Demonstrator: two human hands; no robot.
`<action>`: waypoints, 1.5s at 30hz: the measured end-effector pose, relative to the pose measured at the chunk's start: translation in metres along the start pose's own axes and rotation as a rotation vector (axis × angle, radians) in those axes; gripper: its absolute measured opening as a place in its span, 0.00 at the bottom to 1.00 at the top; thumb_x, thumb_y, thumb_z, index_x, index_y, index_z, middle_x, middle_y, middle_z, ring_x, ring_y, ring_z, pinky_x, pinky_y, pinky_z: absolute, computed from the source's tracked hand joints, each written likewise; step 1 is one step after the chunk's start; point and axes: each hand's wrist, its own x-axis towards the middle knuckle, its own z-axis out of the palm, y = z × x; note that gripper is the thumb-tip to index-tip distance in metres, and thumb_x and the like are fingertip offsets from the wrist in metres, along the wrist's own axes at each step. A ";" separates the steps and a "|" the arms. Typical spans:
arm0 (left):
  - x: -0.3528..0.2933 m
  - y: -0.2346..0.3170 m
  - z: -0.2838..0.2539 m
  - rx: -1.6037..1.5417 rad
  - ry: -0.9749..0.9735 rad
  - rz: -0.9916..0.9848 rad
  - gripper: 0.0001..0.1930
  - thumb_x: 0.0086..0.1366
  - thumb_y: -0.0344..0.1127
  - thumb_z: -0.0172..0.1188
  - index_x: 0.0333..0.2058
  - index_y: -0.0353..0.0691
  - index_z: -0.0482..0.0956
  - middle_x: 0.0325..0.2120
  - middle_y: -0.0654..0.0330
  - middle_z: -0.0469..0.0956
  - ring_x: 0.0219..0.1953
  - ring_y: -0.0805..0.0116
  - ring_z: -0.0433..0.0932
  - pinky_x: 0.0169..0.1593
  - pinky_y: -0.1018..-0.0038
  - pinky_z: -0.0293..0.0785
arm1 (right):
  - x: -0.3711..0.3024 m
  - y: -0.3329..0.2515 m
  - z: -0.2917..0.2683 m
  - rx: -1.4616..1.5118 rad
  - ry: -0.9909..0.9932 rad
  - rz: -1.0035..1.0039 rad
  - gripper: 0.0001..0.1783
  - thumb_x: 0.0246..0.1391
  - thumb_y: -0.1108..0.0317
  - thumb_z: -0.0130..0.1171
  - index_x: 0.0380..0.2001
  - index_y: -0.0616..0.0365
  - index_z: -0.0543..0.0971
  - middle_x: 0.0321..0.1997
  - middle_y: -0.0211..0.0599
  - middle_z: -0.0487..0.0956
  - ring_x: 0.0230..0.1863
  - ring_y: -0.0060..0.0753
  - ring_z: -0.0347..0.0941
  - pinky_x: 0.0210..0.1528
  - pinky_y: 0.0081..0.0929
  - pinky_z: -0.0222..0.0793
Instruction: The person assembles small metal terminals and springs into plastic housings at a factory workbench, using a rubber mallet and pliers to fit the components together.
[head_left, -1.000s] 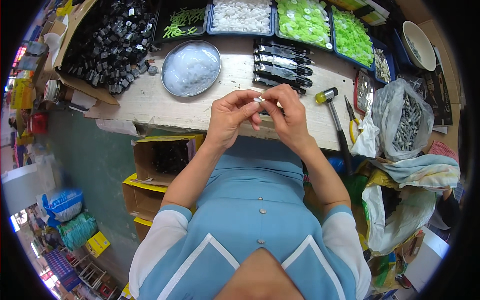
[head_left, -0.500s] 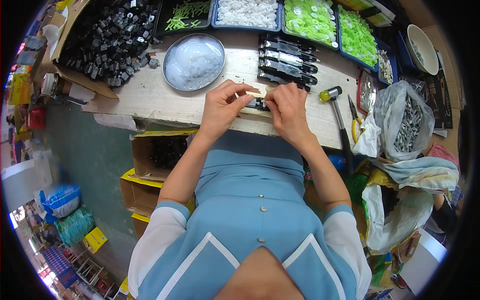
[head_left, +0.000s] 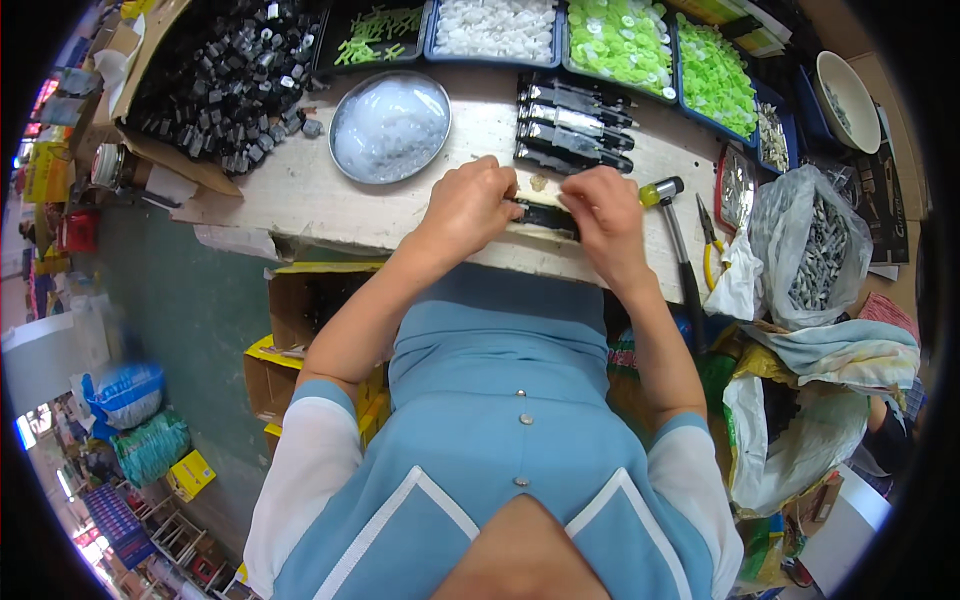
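Both hands pressed a black oblong part (head_left: 545,214) against the near edge of the wooden bench (head_left: 290,190). Its long axis ran left to right between them: the left hand (head_left: 468,205) closed on its left end, the right hand (head_left: 602,212) on its right. Just beyond lay a row of similar black parts (head_left: 572,125). A yellow carton (head_left: 192,474) sat on the floor, near left.

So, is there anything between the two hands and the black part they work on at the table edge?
Nothing visible. The left hand and the right hand both already touch the black part, which lies on the wooden table. The row of finished black pieces lies behind it, apart.
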 end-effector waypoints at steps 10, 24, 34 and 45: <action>0.152 0.023 0.004 0.234 0.165 0.188 0.08 0.48 0.34 0.60 0.27 0.39 0.79 0.28 0.51 0.75 0.32 0.52 0.75 0.35 0.62 0.70 | -0.015 0.021 -0.045 0.134 0.130 0.184 0.07 0.45 0.81 0.55 0.30 0.62 0.76 0.30 0.39 0.75 0.32 0.38 0.72 0.35 0.25 0.66; 0.212 0.009 0.015 0.004 0.274 0.339 0.08 0.44 0.32 0.65 0.25 0.37 0.80 0.19 0.53 0.76 0.21 0.62 0.75 0.28 0.69 0.70 | -0.022 0.039 -0.044 0.145 0.137 0.241 0.06 0.47 0.81 0.55 0.31 0.64 0.75 0.30 0.35 0.74 0.31 0.25 0.71 0.34 0.18 0.66; 0.180 0.004 0.010 -0.442 0.236 0.104 0.09 0.51 0.29 0.62 0.32 0.33 0.78 0.20 0.60 0.77 0.16 0.77 0.72 0.20 0.82 0.68 | -0.008 0.028 -0.037 0.355 0.182 0.399 0.04 0.49 0.78 0.55 0.31 0.64 0.75 0.30 0.31 0.74 0.30 0.19 0.70 0.34 0.15 0.66; 0.034 0.017 -0.004 -1.357 -0.140 -0.182 0.11 0.56 0.24 0.58 0.38 0.29 0.75 0.24 0.55 0.76 0.23 0.71 0.77 0.22 0.79 0.74 | 0.020 -0.003 -0.026 1.054 0.192 0.564 0.05 0.51 0.72 0.55 0.33 0.61 0.74 0.30 0.25 0.73 0.31 0.15 0.66 0.36 0.14 0.61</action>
